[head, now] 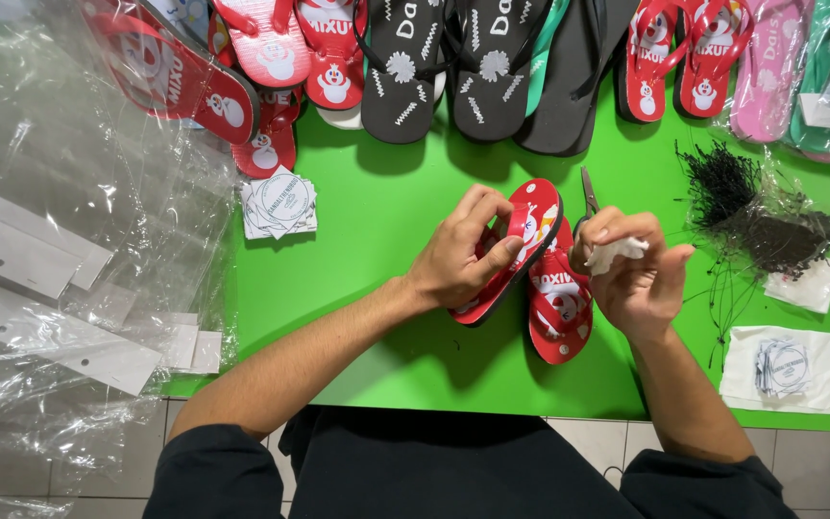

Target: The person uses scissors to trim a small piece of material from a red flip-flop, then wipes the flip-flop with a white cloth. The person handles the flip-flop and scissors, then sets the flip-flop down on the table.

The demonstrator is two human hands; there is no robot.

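My left hand (463, 252) grips a small red flip-flop (530, 226) with a cartoon print, holding it tilted on edge above the green table (377, 288). A second red flip-flop (559, 312) of the same kind lies flat just below and to the right of it. My right hand (638, 274) pinches a small white tag (615, 252) between thumb and fingers, close to the toe of the held flip-flop. A pair of scissors (589, 192) lies on the table behind my right hand, partly hidden.
Rows of red, black, green and pink flip-flops (434, 67) line the far edge. A stack of round-printed tags (279, 205) lies left. Black string loops (751, 207) and white tag sheets (788, 367) lie right. Clear plastic bags (60, 288) with white card strips cover the left.
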